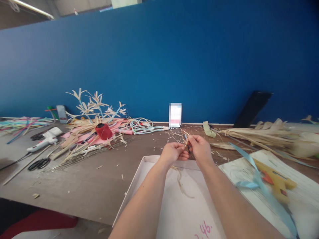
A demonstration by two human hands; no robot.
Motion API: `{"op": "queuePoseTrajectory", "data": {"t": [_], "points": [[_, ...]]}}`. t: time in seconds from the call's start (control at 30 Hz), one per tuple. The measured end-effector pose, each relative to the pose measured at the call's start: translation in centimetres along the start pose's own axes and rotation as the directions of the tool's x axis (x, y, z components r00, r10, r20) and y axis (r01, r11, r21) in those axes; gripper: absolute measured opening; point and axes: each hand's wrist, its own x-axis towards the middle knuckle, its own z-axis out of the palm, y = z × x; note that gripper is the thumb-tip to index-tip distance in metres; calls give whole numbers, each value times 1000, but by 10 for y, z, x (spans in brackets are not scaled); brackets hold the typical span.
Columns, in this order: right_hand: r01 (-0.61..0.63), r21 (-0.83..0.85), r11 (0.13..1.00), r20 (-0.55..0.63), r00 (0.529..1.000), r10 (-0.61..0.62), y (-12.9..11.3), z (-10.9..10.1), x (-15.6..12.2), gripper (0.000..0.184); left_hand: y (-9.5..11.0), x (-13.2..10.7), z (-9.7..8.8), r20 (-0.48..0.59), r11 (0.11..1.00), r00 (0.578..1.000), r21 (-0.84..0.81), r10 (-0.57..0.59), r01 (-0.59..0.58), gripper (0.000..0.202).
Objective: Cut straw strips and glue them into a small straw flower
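Observation:
Both hands meet above the far edge of a shallow white box lid [171,202]. A thin straw-coloured strip [186,142] is pinched between them, its upper end poking out past my fingers. My left hand [174,153] closes on its lower part, fingers curled. From the other side my right hand [200,148] grips it between thumb and fingertips. Something small and dark shows between the hands, too small to name. Below them a pale, curling strand [181,186] lies over the lid; whether it joins the strip, I cannot tell.
On the left are dried-husk flowers [86,108], a red spool [103,131], black scissors [39,164] and a white glue gun [43,141]. A phone [175,115] leans on the blue partition [159,59]. At right are dried husks [264,132], a yellow glue gun [276,181] and blue ribbon [267,196].

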Motion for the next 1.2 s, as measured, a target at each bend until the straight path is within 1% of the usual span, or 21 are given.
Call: {"op": "queuePoseTrajectory", "data": {"t": [0.3, 0.43, 0.53, 0.6, 0.63, 0.7, 0.77, 0.8, 0.83, 0.87, 0.9, 0.97, 1.0, 1.03, 1.1, 1.13, 1.2], "points": [[-18, -17, 1000, 8, 1000, 18, 1, 0, 0, 30, 1, 1, 1, 45, 992, 999, 125, 7, -12, 12], [-17, -13, 1000, 26, 1000, 17, 2, 0, 1, 32, -1, 1, 1, 18, 976, 999, 213, 37, -40, 12], [-4, -25, 1000, 31, 1000, 5, 4, 0, 2, 33, -5, 2, -1, -4, 945, 996, 316, 85, -80, 14], [4, -28, 1000, 32, 999, -3, 5, 1, 2, 34, -7, 2, -2, -29, 889, 987, 439, 160, -132, 16], [7, -23, 1000, 32, 999, -6, 6, 1, 3, 34, -7, 1, -3, -41, 839, 975, 519, 219, -167, 17], [13, -10, 1000, 33, 999, -13, 7, 1, 3, 35, -6, -1, -6, -59, 703, 933, 674, 356, -225, 18], [31, -18, 999, 38, 999, -30, 7, 1, 3, 36, -4, -3, -7, -64, 590, 885, 767, 462, -253, 18], [47, -37, 998, 42, 998, -46, 7, 1, 2, 36, -2, -4, -8, -67, 565, 869, 783, 490, -259, 19], [68, -63, 996, 45, 997, -66, 7, 1, 2, 37, -2, -4, -8, -69, 563, 864, 784, 499, -263, 19], [92, -93, 991, 48, 995, -88, 6, 0, 2, 37, -2, -4, -8, -66, 582, 872, 768, 486, -266, 19], [114, -117, 987, 53, 993, -109, 6, 0, 2, 37, -3, -3, -8, -65, 627, 891, 733, 450, -263, 19], [143, -148, 979, 57, 989, -136, 5, -1, 1, 36, -5, 1, -6, -67, 775, 942, 589, 329, -228, 18], [151, -157, 976, 56, 988, -143, 5, -1, 2, 36, -7, 4, -5, -69, 854, 963, 483, 259, -195, 18], [154, -165, 974, 54, 988, -147, 5, -2, 2, 36, -8, 6, -4, -72, 913, 976, 374, 203, -162, 17], [154, -182, 971, 45, 988, -148, 5, -3, 2, 35, -8, 8, -1, -83, 972, 987, 206, 136, -116, 15], [153, -187, 970, 41, 988, -148, 4, -3, 3, 35, -8, 8, 1, -89, 981, 988, 161, 122, -107, 14], [144, -181, 973, 36, 990, -140, 4, -4, 3, 35, -5, 7, 3, -101, 988, 989, 124, 105, -93, 13]]}}
